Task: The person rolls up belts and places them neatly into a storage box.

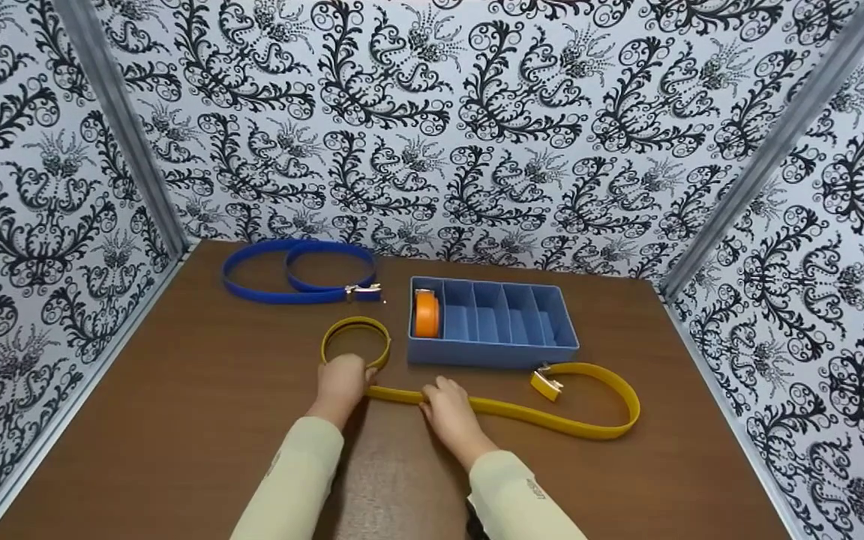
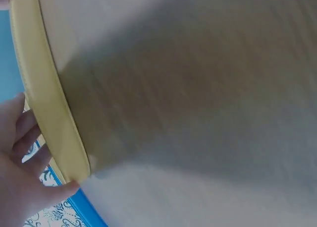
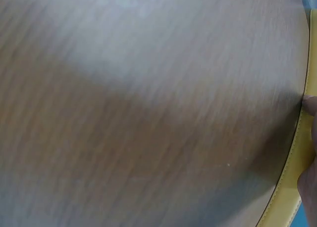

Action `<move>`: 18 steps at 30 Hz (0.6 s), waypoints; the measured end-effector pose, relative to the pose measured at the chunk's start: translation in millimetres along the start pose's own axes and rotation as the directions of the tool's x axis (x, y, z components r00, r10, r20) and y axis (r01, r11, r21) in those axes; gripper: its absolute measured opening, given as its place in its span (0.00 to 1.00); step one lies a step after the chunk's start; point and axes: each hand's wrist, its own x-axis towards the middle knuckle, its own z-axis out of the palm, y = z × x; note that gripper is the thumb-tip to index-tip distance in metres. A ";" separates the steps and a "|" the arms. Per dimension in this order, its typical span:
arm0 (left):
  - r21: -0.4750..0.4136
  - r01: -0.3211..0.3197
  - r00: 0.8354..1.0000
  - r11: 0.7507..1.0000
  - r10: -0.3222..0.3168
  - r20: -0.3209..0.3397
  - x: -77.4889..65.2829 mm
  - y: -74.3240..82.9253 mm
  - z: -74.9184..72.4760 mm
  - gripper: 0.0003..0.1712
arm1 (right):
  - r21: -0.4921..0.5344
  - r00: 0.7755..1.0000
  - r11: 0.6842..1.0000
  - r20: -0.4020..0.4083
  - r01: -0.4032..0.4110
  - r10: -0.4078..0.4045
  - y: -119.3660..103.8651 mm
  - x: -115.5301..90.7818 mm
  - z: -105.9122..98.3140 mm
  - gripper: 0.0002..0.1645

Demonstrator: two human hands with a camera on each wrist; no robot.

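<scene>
A yellow belt (image 1: 578, 427) stands on edge on the brown table. Its buckle (image 1: 548, 382) lies at the right end, and the other end curls into a loop at the left. Beside that loop, my left hand (image 1: 342, 384) pinches the strap; in the left wrist view the thumb and fingers (image 2: 30, 138) are around the yellow strap (image 2: 49, 98). Farther right, my right hand (image 1: 451, 416) holds the same strap between thumb and fingers. The right wrist view shows only part of that hand (image 3: 309, 182) at its edge, against the yellow strap (image 3: 285, 199).
Behind the hands stands a blue-grey divided box (image 1: 492, 354), with a rolled orange belt (image 1: 426, 313) in its leftmost compartment. A blue belt (image 1: 282, 297) with a metal buckle lies loosely looped at the back left. Patterned walls (image 1: 432, 150) enclose the table (image 1: 162, 420) at the back and sides.
</scene>
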 end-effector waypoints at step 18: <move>0.085 -0.059 0.994 0.995 0.066 -0.090 10.2 13.9 18.1 0.04 | -0.020 1.000 1.000 0.000 0.004 -0.004 -1.6 0.2 -2.4 0.06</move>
